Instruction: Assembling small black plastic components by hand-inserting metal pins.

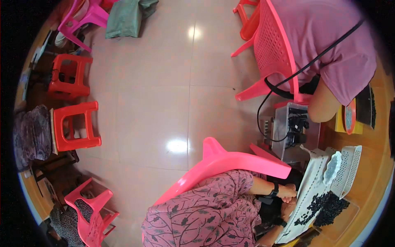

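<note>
Now both hands (289,192) bunch together at the edge of a white cloth (304,197); whether they pinch anything, I cannot tell. Beyond them, black pieces (331,208) spread over cloth and clear tray (349,216); a clear bin (281,125) holds dark devices (298,124).

The wood-coloured tabletop (377,133) is carrying a white perforated basket (349,173). Left of the basket, a white cloth (306,183) is stretching along the edge. Below the basket, a shallow clear tray (347,224) is lying, and a heap of small black pieces (331,209) is spreading over part of the tray and the cloth. Above the basket, a yellow slab (358,128) is sitting beneath an orange-rimmed dish (349,118), with a dark flat piece (364,106) resting just beside.
</note>
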Tool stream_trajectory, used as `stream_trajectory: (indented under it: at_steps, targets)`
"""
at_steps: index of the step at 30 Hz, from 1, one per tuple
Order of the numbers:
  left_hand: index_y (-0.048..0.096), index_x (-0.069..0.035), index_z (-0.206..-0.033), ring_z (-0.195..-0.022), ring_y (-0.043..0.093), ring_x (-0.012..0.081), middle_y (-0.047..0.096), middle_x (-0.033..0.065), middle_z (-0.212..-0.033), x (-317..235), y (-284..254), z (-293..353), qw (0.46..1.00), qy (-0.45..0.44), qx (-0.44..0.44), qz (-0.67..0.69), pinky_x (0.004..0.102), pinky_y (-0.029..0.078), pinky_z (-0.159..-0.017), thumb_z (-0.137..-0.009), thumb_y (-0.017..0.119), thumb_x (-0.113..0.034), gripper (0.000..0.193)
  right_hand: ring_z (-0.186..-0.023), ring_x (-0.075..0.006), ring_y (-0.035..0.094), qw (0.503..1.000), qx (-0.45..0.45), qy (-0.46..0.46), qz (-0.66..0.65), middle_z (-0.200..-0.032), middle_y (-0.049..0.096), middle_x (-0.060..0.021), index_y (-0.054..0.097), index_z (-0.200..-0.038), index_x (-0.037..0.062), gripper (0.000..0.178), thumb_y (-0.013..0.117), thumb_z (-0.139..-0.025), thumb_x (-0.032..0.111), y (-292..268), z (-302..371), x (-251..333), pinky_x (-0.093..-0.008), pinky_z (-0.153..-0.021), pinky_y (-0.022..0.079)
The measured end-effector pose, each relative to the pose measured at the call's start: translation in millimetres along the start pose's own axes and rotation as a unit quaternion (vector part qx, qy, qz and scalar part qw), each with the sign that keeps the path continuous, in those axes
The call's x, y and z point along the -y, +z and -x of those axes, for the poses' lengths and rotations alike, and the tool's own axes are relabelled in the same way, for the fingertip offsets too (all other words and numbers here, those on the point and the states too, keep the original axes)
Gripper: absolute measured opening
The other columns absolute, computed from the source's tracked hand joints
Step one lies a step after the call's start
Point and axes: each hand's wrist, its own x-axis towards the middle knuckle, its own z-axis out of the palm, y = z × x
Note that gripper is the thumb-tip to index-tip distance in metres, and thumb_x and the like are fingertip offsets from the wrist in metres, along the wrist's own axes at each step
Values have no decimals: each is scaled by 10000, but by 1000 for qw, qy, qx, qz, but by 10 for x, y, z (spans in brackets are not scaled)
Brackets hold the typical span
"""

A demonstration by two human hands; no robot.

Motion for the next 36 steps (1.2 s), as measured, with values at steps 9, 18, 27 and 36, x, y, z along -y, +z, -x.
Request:
stream_trajectory:
  at_steps: [9, 18, 27, 36]
  targets:
    - [619, -41, -948, -853, 685, 252, 677, 138, -1003, -408, 439, 860, 986, -81, -10, -145, 376, 577, -677, -919, 529, -321, 295, -711, -332, 578, 774, -167, -121, 599, -841, 561, -154, 543, -978, 15, 255, 651, -780, 133, -915, 207, -570, -377, -660, 473]
    - [612, -62, -828, -513, 575, 122, 599, 20, -656, -376, 217, 1175, 989, -24, -48, -135, 266, 500, -453, -888, 592, -386, 331, -1048, -416, 559, 672, -87, -175, 714, -1211, 537, -254, 566, -1146, -33, 528, 682, -636, 36, -104, 189, -276, -442, -870, 489]
    - [563, -80, -666, -440, 479, 90, 492, -14, -546, -558, 208, 1371, 990, -21, -6, -142, 234, 351, -397, -874, 650, -269, 295, -1112, -392, 521, 707, -97, -201, 672, -1275, 493, -212, 626, -1047, 106, 448, 744, -617, 59, 465, 473, -36, -447, -928, 453]
    - [578, -53, -689, -436, 461, 105, 501, 6, -560, -474, 196, 1304, 994, -5, 37, -105, 248, 363, -410, -866, 638, -172, 222, -1137, -373, 495, 774, -91, -200, 594, -1175, 551, -138, 640, -853, 156, 244, 750, -645, 92, 288, 527, -220, -441, -954, 422]
